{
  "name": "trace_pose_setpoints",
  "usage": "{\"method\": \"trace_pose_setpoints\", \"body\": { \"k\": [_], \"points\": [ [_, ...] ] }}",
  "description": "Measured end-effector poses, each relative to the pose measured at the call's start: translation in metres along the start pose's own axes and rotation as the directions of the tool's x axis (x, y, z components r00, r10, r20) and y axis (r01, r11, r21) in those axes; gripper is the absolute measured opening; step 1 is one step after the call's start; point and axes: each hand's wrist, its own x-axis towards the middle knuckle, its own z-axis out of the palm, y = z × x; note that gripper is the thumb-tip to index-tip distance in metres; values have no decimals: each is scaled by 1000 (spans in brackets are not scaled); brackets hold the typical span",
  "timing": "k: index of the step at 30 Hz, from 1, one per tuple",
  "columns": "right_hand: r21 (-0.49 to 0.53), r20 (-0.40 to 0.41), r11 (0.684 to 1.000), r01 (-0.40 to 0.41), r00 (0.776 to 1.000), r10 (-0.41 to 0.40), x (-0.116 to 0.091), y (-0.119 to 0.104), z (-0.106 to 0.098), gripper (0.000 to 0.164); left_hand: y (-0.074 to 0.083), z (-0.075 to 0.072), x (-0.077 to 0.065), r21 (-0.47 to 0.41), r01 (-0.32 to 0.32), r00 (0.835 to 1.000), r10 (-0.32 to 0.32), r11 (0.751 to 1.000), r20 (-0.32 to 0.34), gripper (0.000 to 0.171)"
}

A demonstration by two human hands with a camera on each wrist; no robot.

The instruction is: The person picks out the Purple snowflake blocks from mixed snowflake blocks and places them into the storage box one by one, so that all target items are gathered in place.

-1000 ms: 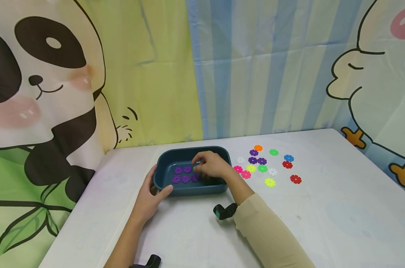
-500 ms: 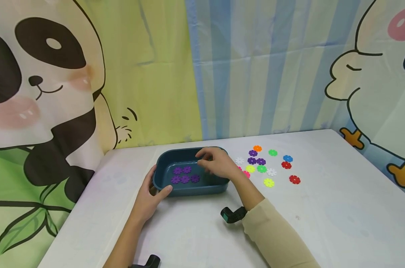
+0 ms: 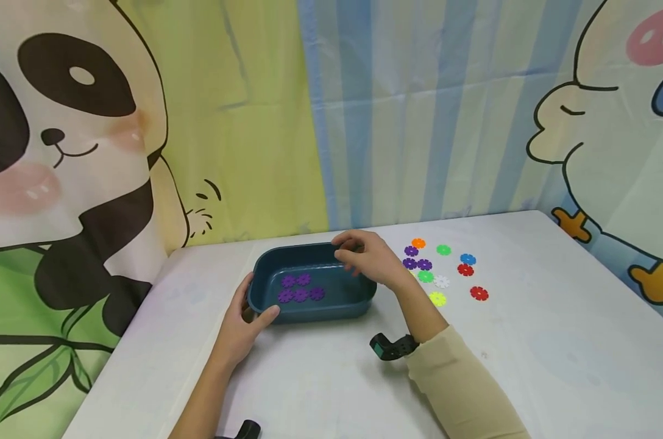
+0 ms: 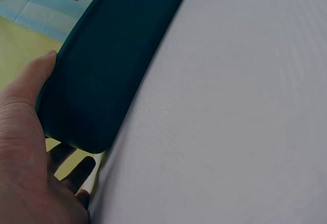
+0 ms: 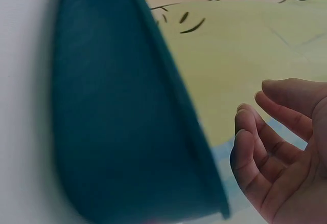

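Note:
A dark teal plastic tray (image 3: pixel 320 313) stands on the table, several purple snowflake discs (image 3: pixel 301 296) lying flat in its left half. My left hand (image 3: pixel 242 323) grips the tray's left end, thumb on the near rim and the other fingers round the outside; the left wrist view shows the thumb (image 4: pixel 38 73) along the tray's edge. Over the tray's right end hovers my right hand (image 3: pixel 371 259), fingers loosely bent. In the right wrist view, nothing shows between the thumb and fingers of that hand (image 5: pixel 281 155).
Right of the tray, loose snowflake discs lie scattered: purple (image 3: pixel 411 263), orange (image 3: pixel 418 243), green (image 3: pixel 443 250), blue (image 3: pixel 468 259), red (image 3: pixel 479 293), white (image 3: pixel 442 281) and yellow (image 3: pixel 437 299). Behind the white table (image 3: pixel 529 366) hangs a printed curtain (image 3: pixel 255 152).
My right hand has risen out of the tray and moved right toward its far right rim, leaving the purple discs in full view. The left hand keeps its hold on the tray.

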Motion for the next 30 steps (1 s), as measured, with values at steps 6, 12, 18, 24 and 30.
{"method": "trace_pose_setpoints", "body": {
  "k": [6,12,18,24,30],
  "points": [
    [31,-51,999,-24,998,25,-8,-3,-15,30,0,1,-2,-1,12,1000,-12,1000,3,93],
    [38,-98,999,-28,995,31,-14,-2,-31,33,1,0,-3,1,19,1000,-19,1000,7,93],
    [31,-158,999,-32,987,36,-18,-2,-44,37,2,-2,-3,13,20,1000,-20,1000,5,94],
    [47,-210,998,-44,976,53,-21,-2,-54,38,2,-2,-2,7,19,1000,-19,1000,7,93],
    [42,-274,998,-47,960,56,-24,0,-62,39,1,-1,-1,2,17,1000,-17,1000,9,93]
  ]
}}
